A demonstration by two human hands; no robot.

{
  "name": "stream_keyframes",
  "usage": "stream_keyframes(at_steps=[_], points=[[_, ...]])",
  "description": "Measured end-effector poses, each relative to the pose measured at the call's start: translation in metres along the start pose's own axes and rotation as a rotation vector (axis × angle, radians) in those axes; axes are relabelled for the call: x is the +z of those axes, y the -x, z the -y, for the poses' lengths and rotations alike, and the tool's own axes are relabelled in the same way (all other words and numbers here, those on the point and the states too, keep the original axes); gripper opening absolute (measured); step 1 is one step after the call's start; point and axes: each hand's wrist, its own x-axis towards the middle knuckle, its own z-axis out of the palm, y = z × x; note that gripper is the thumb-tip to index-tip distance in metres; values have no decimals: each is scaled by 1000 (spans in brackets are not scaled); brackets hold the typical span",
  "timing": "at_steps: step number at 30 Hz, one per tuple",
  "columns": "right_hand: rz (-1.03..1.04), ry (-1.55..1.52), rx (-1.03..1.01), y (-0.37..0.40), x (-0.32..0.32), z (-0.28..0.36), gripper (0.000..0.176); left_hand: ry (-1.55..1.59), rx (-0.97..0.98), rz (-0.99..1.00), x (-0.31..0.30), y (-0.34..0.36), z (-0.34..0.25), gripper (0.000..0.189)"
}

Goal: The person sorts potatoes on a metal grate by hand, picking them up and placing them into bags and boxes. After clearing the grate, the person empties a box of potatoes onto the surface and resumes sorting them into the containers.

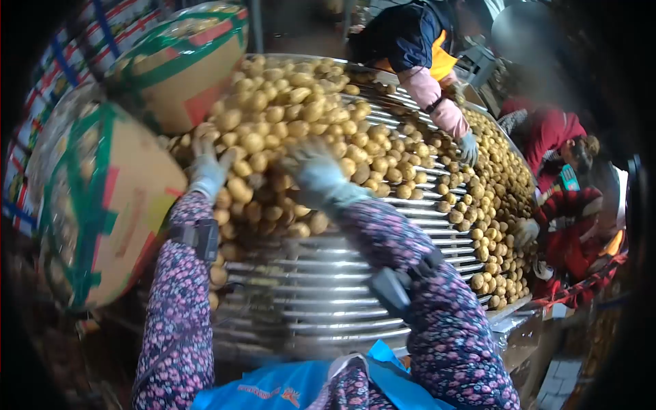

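A large heap of potatoes [294, 113] lies on a metal roller table [307, 301]. My left hand [208, 169], in a pale glove, rests at the heap's left side with its fingers apart, touching potatoes. Gloved as well, my right hand [318, 174] is over the near middle of the heap. Motion smears its fingers, so I cannot make out whether it holds anything. Several potatoes lie between my two hands.
Two cardboard boxes of potatoes, a near box [119, 205] and a far box [181, 75], tilt towards the table at left. Across the rollers, a co-worker's gloved hand [468, 147] touches potatoes. Another person's gloved hand [526, 232] is at the right edge.
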Motion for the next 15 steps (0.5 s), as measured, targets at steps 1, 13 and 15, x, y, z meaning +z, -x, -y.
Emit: stream_keyframes(at_steps=[1, 13, 15], points=[[-80, 93, -21, -27, 22, 3, 66, 27, -209, 100, 2, -19, 2, 80], [149, -108, -33, -61, 14, -42, 53, -120, 241, 120, 3, -49, 63, 43], [148, -152, -28, -57, 20, -54, 56, 627, -210, 89, 25, -48, 57, 45]])
